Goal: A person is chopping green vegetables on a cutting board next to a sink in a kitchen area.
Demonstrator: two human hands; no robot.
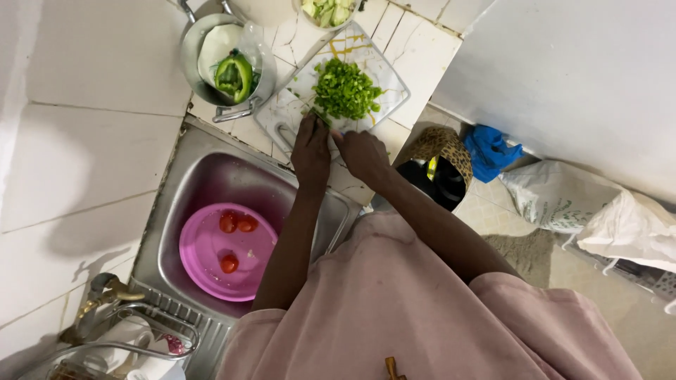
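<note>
A pile of chopped green pepper lies on a clear glass cutting board with yellow lines, set on the tiled counter. My left hand rests fingers-down at the board's near edge, touching green bits. Beside it my right hand is closed, back up, at the same edge. Whether it grips a knife is hidden. Both arms reach over the steel sink.
A pink basin with three small tomatoes sits in the sink. A metal pot holds a green pepper half. A bowl of cut vegetables stands beyond the board. Floor right: leopard-print bag, blue cloth, white sacks. Tap lower left.
</note>
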